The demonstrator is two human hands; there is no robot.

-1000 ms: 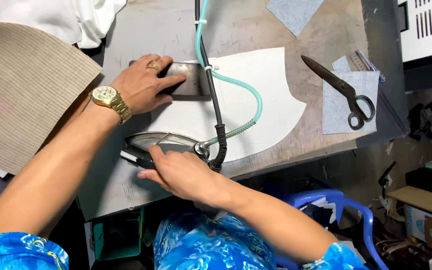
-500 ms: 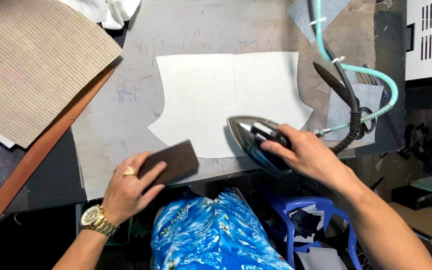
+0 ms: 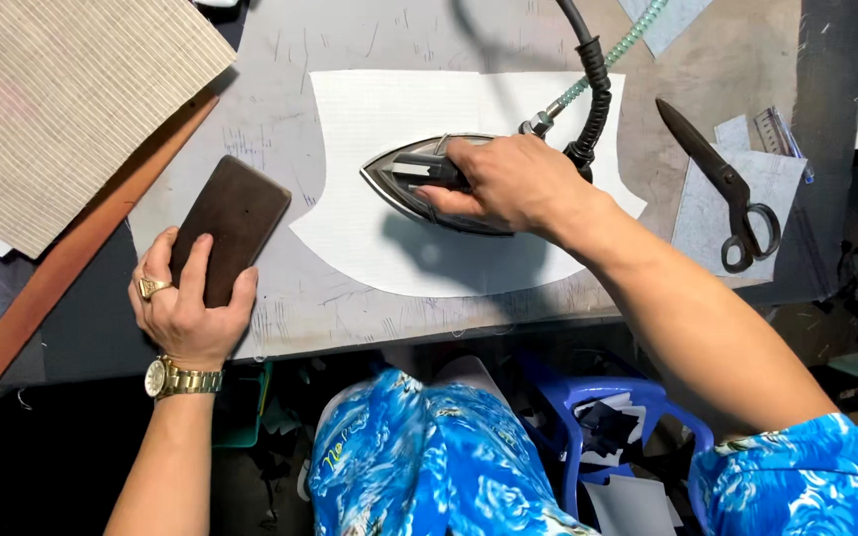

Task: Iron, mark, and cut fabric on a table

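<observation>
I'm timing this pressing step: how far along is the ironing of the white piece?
Done: the white piece lies flat on the table, no creases showing. In hand: the right hand holds the iron on the piece's middle; the left hand rests on a dark block beside it. Left: how much has been pressed cannot be told.

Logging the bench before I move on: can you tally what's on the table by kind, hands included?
Hands: 2, left hand, right hand
Iron: 1
Dark brown block: 1
White cut piece: 1
Scissors: 1
Ribbed beige sheet: 1
Grey paper pieces: 2, one under the scissors, one at the top edge
Total: 9
</observation>
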